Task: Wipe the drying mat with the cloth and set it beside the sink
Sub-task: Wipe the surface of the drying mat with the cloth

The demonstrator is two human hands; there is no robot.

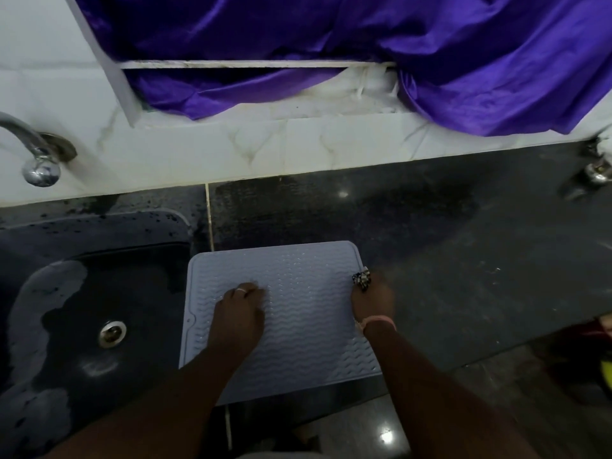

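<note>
A pale blue ribbed drying mat [308, 313] lies flat on the dark counter, just right of the black sink [82, 313]. My left hand [240, 313] rests on the mat's left half with its fingers laid on the ribs. My right hand [372, 301] is at the mat's right edge and grips a small bunched black-and-white cloth [361, 278], which touches that edge.
A chrome tap [36, 154] juts from the white tiled wall above the sink. Purple fabric [364, 44] drapes over the window ledge behind. Another metal fitting [597, 170] sits at the counter's far right. The dark counter [447, 233] stretches right of the mat.
</note>
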